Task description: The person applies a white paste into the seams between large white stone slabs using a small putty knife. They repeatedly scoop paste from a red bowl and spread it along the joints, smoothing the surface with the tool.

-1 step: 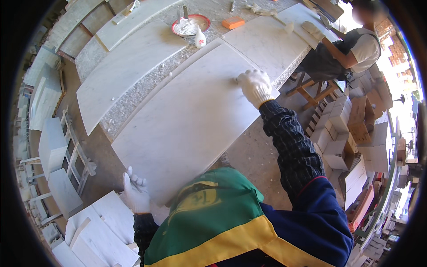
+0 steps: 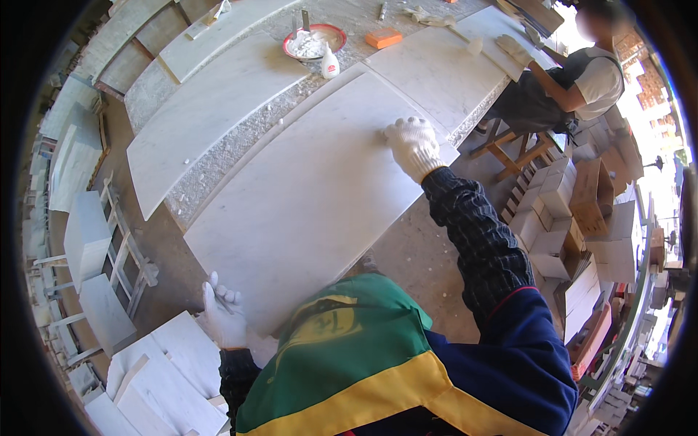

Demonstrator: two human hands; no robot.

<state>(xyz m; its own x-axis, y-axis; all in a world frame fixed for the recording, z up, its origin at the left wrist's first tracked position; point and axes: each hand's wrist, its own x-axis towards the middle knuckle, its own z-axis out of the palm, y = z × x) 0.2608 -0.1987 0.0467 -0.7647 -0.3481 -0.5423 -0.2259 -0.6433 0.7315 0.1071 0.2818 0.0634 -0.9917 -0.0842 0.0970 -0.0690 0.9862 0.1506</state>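
Observation:
A large pale, grey-veined stone slab [image 2: 305, 182] lies in front of me. On its right part rests my right hand [image 2: 413, 148] in a white knitted glove, fingers curled down against the surface. Whatever they may hold is hidden beneath them. My left hand [image 2: 225, 318], also gloved in white, is beside the slab's near left edge. Its fingers are apart and partly bent, with nothing visible in them. The green and yellow cloth [image 2: 349, 327] on my front covers part of the slab's near edge.
Across the bench lie another slab [image 2: 218, 109], a red-rimmed bowl of white paste [image 2: 314, 43], a white bottle [image 2: 329, 64] and an orange block [image 2: 382, 38]. A seated co-worker [image 2: 574, 87] works at the far right. Boxes [image 2: 552, 189] stand right; slabs [image 2: 167, 370] lie lower left.
My right hand has shifted slightly left on the slab, its fingers still curled. My left hand stays by the slab's edge.

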